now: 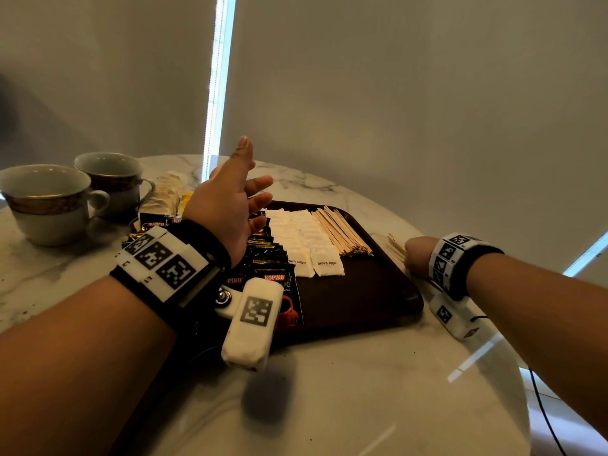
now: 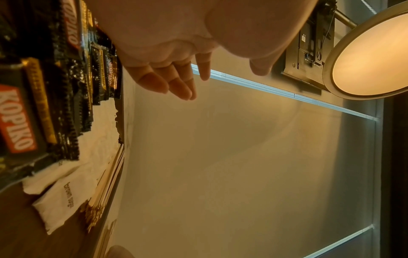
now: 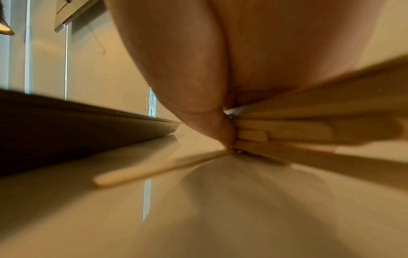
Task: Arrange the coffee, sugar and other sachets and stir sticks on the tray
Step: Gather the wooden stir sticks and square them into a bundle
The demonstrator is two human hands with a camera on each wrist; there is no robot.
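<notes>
A dark brown tray point(image 1: 362, 297) lies on the marble table. On it, from left to right, run a row of overlapping black Kopiko coffee sachets point(image 1: 273, 258), white brown sugar sachets point(image 1: 309, 245) and a bundle of wooden stir sticks point(image 1: 342, 232). My left hand point(image 1: 245, 192) hovers above the tray's far left corner, fingers spread, holding nothing; its fingers point(image 2: 183, 87) hang free. My right hand point(image 1: 416, 255) rests on the table just right of the tray, curled round a bunch of loose stir sticks point(image 3: 287, 125). One stick point(image 3: 154, 171) lies loose beside the tray's rim point(image 3: 88, 122).
Two gold-banded cups point(image 1: 49, 202) point(image 1: 112, 179) stand at the far left of the table. Pale sachets point(image 1: 164, 192) and a yellow one point(image 1: 187, 197) lie off the tray beside them. The round table's edge point(image 1: 519, 373) curves close by on the right, with a black cable point(image 1: 543, 409) past it.
</notes>
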